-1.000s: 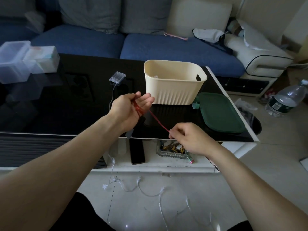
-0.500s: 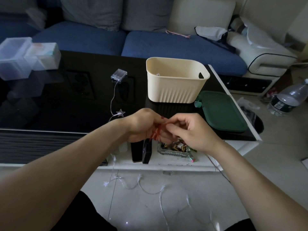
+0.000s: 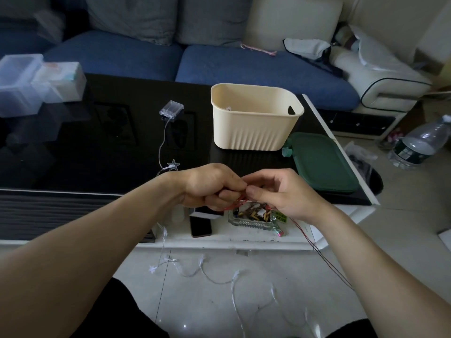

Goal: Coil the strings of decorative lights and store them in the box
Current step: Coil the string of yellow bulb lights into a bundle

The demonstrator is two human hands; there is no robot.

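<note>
Head view: the left hand (image 3: 212, 186) and the right hand (image 3: 280, 191) are met fingertip to fingertip just in front of the near edge of the black table (image 3: 97, 147). The left hand's fingers are curled round a small bundle of red light string (image 3: 240, 200), of which only a few loops are seen below its knuckles. The right hand's thumb and forefinger are pinched on the same string right beside the bundle. From under the right hand the free length of the string is seen to run down and away to the right, along the right forearm toward the floor; its long axis therefore lies on the right hand's side, and that hand is judged the nearer one for drawing up the next loop. The string itself is thin, red with a darker strand beside it; no bulbs can be made out on it.

The cream box (image 3: 256, 118) stands beyond both hands and slightly right, open at the top, with a small pale piece visible inside near its far-left wall. Its green lid (image 3: 322, 162) lies flat, just right of the box.

A second, clear string (image 3: 163, 140) runs from a clear battery case (image 3: 171, 111), beyond the left hand, past a star light (image 3: 173, 164) and over the table edge to the floor, uncoiled.
</note>
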